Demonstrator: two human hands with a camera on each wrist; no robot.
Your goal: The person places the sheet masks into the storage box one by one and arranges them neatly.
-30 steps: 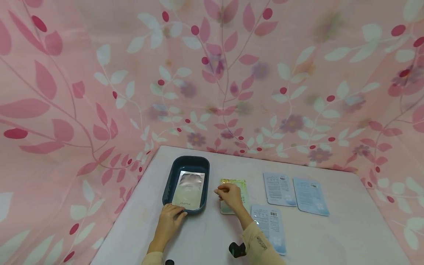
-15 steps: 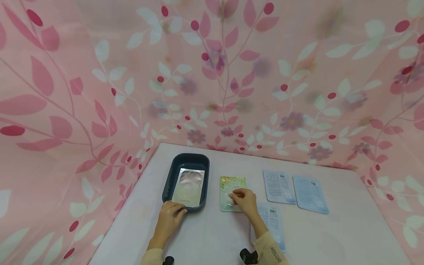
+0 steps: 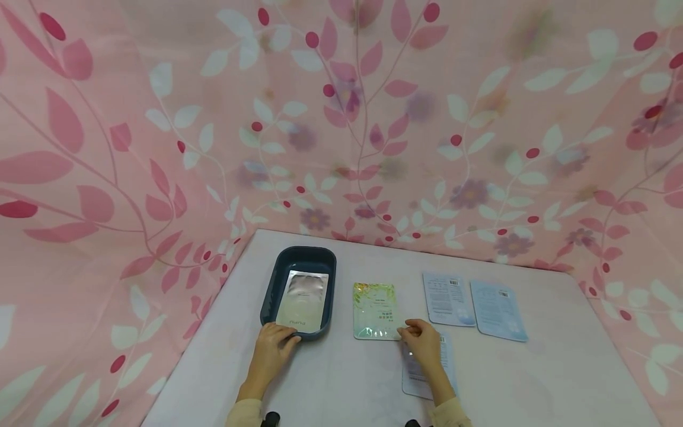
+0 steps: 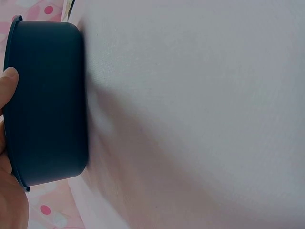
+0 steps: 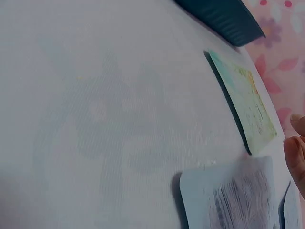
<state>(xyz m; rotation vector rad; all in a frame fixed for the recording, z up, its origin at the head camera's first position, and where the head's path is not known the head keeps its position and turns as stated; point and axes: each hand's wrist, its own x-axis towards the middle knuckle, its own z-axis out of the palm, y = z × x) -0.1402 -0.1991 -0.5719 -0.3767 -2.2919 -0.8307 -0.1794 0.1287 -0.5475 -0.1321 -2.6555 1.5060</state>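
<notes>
My left hand (image 3: pixel 273 350) grips the near rim of a dark blue plastic tray (image 3: pixel 269 296), thumb on its outer wall, which the left wrist view shows close up. Inside the tray lies a silver and pale green face mask sachet (image 3: pixel 301 305). To the tray's right a green face mask sachet (image 3: pixel 373 311) lies flat on the table. My right hand (image 3: pixel 424 341), fingers loosely bent and holding nothing visible, hovers by that sachet's lower right corner. It partly covers a light blue face mask sachet (image 3: pixel 416 379). In the right wrist view only some fingertips (image 5: pixel 293 150) show.
Two more light blue sachets, a left one (image 3: pixel 449 301) and a right one (image 3: pixel 498 311), lie side by side farther back on the white-covered table (image 3: pixel 555 367). A pink floral cloth (image 3: pixel 341 118) hangs behind and at both sides.
My right hand has moved right and toward me, from above the green sachet to its lower right corner, uncovering it. My left hand has stayed on the tray's rim.
</notes>
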